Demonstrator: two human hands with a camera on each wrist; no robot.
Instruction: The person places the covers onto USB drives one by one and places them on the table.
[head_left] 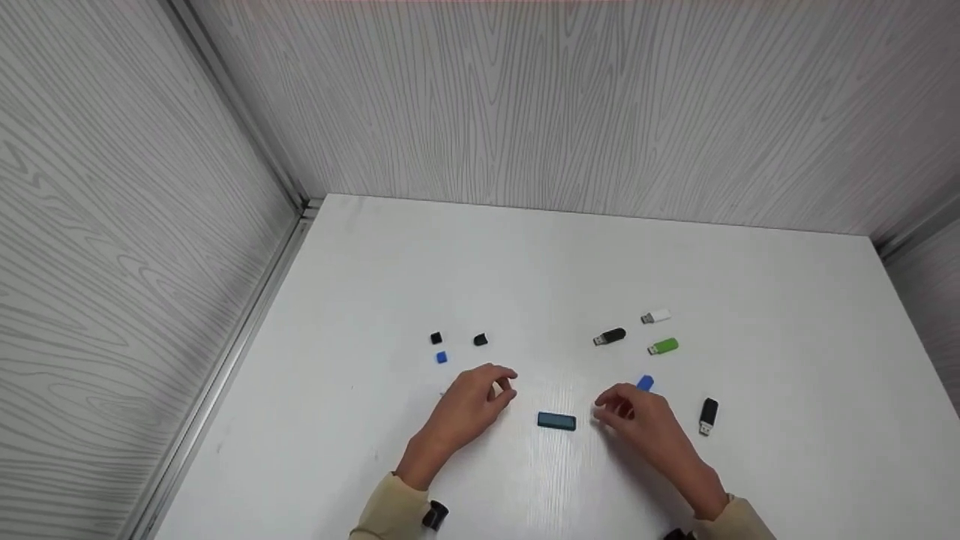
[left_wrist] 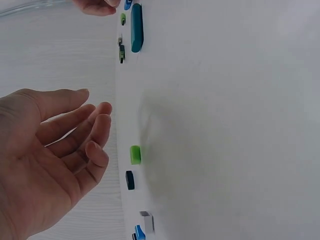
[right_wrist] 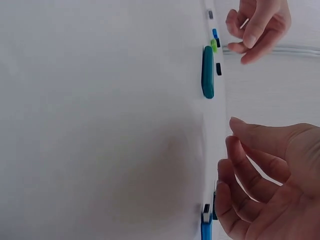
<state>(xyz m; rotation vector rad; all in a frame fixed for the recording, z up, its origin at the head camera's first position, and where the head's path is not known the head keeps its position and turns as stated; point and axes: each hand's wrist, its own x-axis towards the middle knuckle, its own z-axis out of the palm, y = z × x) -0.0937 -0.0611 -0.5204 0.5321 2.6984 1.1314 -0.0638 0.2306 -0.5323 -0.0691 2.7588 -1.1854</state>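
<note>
A teal USB stick (head_left: 556,421) lies flat on the table between the two hands, apart from both. My left hand (head_left: 469,405) hovers to its left, fingers loosely bent, with nothing in them in the left wrist view (left_wrist: 60,145). Near it lie a green cap (left_wrist: 135,155), a black cap (left_wrist: 130,180) and a white cap (left_wrist: 146,222). To the right, my right hand (head_left: 637,416) has thumb and index finger close together; no object shows between them in the right wrist view. A blue USB stick (head_left: 645,383) lies beside that hand, its plug hidden in the head view.
Further back on the left are two black caps (head_left: 436,338) and a blue cap (head_left: 442,358). On the right lie a white stick (head_left: 655,316), a green stick (head_left: 663,346) and two black sticks (head_left: 709,416). Grey wood-grain panels (head_left: 525,105) border the white table (head_left: 450,255).
</note>
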